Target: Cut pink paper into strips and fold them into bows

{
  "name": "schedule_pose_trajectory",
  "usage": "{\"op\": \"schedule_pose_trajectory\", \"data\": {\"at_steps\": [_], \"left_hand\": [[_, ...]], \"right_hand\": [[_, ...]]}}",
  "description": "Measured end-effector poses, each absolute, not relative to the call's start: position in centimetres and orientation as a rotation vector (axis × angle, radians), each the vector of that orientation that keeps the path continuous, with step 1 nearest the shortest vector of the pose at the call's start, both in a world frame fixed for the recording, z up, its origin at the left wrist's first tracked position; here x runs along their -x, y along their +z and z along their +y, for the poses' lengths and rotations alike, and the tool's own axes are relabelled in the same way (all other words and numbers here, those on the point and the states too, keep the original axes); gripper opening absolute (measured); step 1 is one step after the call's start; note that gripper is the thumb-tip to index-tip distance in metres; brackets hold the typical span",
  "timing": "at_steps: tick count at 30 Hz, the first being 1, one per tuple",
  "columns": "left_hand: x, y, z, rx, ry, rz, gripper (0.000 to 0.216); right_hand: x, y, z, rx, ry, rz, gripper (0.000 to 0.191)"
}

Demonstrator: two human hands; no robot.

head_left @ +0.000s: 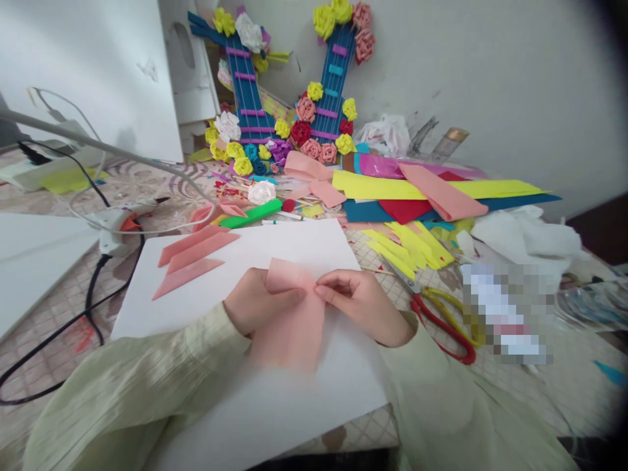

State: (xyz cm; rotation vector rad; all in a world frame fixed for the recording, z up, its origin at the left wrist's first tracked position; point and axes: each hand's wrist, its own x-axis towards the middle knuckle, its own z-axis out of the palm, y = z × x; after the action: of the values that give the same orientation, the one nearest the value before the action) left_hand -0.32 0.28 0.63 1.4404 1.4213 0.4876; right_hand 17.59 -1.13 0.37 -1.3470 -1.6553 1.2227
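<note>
Over white sheet (206, 288): left hand (252, 304), right hand (360, 304) both pinch soft pink crepe strip (294, 320).

Grey wall (490, 78) behind, white cabinet (98, 72) left, patterned tablecloth (44, 307)

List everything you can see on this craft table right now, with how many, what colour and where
pink paper strip: one, pink, pinched between both hands over the white sheet
white sheet: one, white, centre of table
cut pink strips: three, pink, upper left of the sheet
green marker: one, green, behind the sheet
scissors: one, red and yellow handles, right of the hands
yellow strips: a pile, yellow, right of the sheet
coloured paper stack: several, mixed colours, back right
flower-covered letters: two, blue, against the wall
power strip: one, white, left
left hand: fingers closed on the strip
right hand: fingers closed on the strip
</note>
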Motion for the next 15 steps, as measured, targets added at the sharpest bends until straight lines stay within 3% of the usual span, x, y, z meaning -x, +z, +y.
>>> {"op": "schedule_pose_trajectory", "data": {"at_steps": [8, 15], "left_hand": [[0.37, 0.65, 0.39, -1.408, 0.516, 1.373, 0.033], [-0.28, 1.41, -0.15, -1.448, 0.514, 1.287, 0.021]], "right_hand": [[-17.71, 0.40, -1.02, 1.340, 1.283, -1.642, 0.016], [-17.38, 0.62, -1.13, 1.278, 1.224, -1.703, 0.023]]}}
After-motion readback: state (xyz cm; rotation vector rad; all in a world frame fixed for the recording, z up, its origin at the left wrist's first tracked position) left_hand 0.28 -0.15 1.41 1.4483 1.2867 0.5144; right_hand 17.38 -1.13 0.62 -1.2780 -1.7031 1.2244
